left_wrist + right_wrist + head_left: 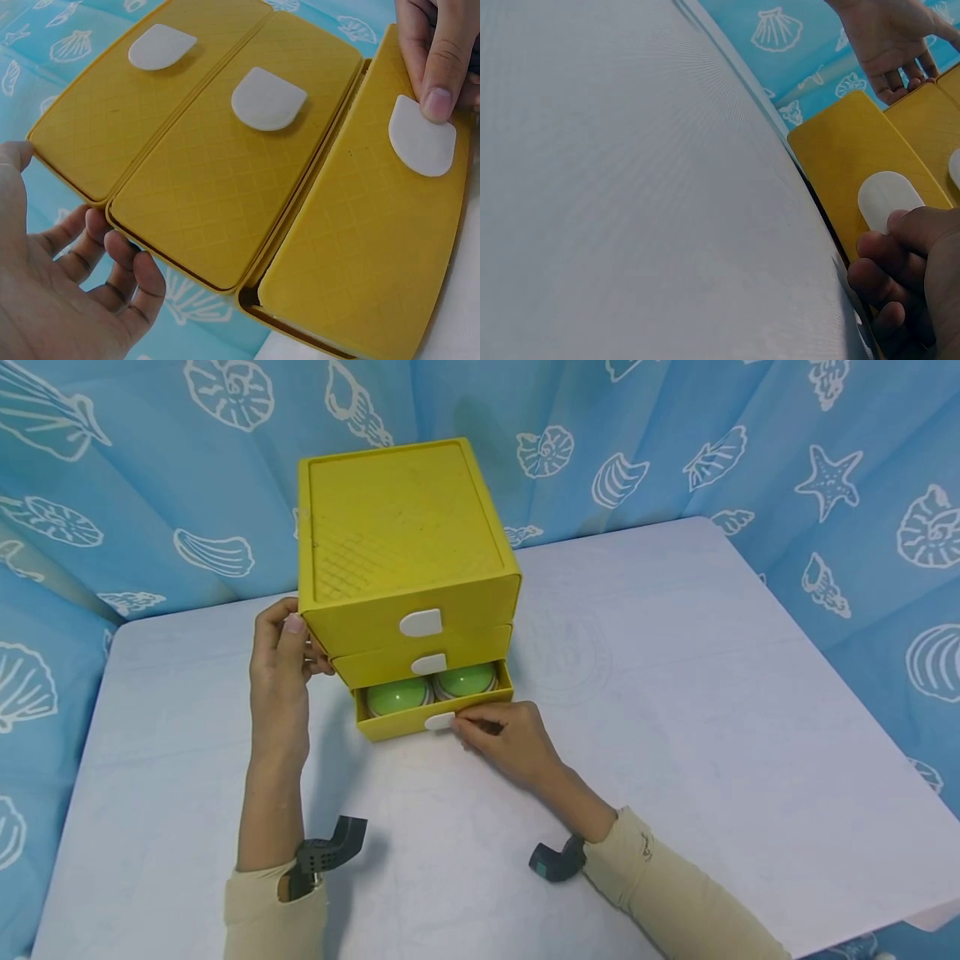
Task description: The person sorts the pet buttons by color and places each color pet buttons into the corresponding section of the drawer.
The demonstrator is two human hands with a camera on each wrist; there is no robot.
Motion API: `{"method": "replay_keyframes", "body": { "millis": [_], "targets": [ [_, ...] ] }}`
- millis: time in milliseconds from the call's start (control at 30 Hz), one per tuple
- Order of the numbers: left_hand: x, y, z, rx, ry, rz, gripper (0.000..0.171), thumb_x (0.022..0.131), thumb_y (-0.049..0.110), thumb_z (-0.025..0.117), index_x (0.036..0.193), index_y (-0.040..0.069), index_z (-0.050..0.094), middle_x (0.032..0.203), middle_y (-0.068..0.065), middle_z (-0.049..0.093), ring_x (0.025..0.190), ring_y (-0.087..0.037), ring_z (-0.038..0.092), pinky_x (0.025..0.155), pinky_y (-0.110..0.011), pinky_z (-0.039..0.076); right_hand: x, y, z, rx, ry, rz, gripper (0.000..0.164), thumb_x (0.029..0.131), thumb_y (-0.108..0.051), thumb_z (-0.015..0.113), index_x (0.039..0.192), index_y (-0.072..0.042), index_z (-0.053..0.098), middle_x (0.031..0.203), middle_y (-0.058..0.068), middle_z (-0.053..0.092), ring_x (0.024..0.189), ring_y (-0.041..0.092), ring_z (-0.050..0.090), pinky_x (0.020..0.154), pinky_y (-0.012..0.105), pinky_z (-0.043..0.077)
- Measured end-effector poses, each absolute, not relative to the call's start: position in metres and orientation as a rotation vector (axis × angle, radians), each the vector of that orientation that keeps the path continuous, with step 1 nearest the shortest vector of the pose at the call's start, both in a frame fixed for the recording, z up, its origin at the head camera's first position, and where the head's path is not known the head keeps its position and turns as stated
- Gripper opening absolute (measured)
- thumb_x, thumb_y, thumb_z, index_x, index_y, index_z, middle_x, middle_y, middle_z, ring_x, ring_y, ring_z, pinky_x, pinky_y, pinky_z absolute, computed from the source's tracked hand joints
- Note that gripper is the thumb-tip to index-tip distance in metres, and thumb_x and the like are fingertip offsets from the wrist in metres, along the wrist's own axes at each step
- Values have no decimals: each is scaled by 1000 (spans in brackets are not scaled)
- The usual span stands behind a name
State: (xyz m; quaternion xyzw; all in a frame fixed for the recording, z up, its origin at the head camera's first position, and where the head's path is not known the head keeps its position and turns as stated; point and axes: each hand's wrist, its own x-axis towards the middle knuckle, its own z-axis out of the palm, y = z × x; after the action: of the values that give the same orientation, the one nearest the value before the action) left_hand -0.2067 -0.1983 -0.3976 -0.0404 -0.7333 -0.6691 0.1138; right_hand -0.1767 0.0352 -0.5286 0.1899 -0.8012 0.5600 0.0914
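A yellow three-drawer box point(408, 518) stands on the table. Its bottom drawer point(401, 724) is pulled partly out, and two round, glossy green things with pale rims point(397, 696) sit side by side inside. With thumb and fingers my right hand point(517, 743) pinches the white handle point(424, 139) of that drawer. My left hand point(279, 668) rests against the box's left side; in the left wrist view its thumb and bent fingertips touch the side edge. The upper drawers, each with a white handle point(421, 622), are closed.
White cloth covers the table point(675, 693). Behind it hangs a blue curtain point(570, 410) with white shell prints, close to the box's back. A black wrist mount point(330, 852) sticks out from the left wrist, another point(558, 860) from the right.
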Motion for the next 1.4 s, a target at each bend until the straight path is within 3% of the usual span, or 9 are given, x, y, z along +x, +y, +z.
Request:
{"method": "replay_keyframes", "body": {
  "millis": [733, 1000, 1233, 1400],
  "targets": [
    [-207, -197, -396, -105, -2170, -1939, 37, 94, 43, 44, 124, 21, 46, 99, -9, 47, 83, -25, 44, 72, -28, 42, -183, 34, -528, 547, -2377, 1692, 11, 82, -24, 70, 89, -16, 75, 65, -6, 65, 59, 4, 59, 55, 22, 51],
    [-206, -196, -396, -80, -2170, -1946, 38, 93, 44, 45, 124, 22, 46, 99, -9, 47, 83, -24, 44, 72, -28, 42, -180, 32, -510, 532, -2412, 1708, 11, 81, -12, 70, 88, -4, 74, 64, 5, 66, 58, 11, 59, 56, 24, 51],
    [-206, -197, -397, -89, -2169, -1943, 38, 93, 44, 45, 124, 22, 47, 98, -9, 46, 83, -24, 44, 73, -28, 42, -189, 33, -528, 528, -2393, 1720, 10, 82, -23, 70, 89, -17, 74, 65, -7, 65, 59, 5, 59, 55, 23, 51],
    [-207, -198, -397, -106, -2156, -1950, 37, 94, 43, 45, 124, 21, 46, 98, -9, 46, 83, -25, 44, 72, -29, 42, -190, 32, -528, 527, -2398, 1745, 11, 83, -25, 69, 89, -18, 74, 65, -6, 65, 59, 5, 59, 55, 24, 51]
  ]
}}
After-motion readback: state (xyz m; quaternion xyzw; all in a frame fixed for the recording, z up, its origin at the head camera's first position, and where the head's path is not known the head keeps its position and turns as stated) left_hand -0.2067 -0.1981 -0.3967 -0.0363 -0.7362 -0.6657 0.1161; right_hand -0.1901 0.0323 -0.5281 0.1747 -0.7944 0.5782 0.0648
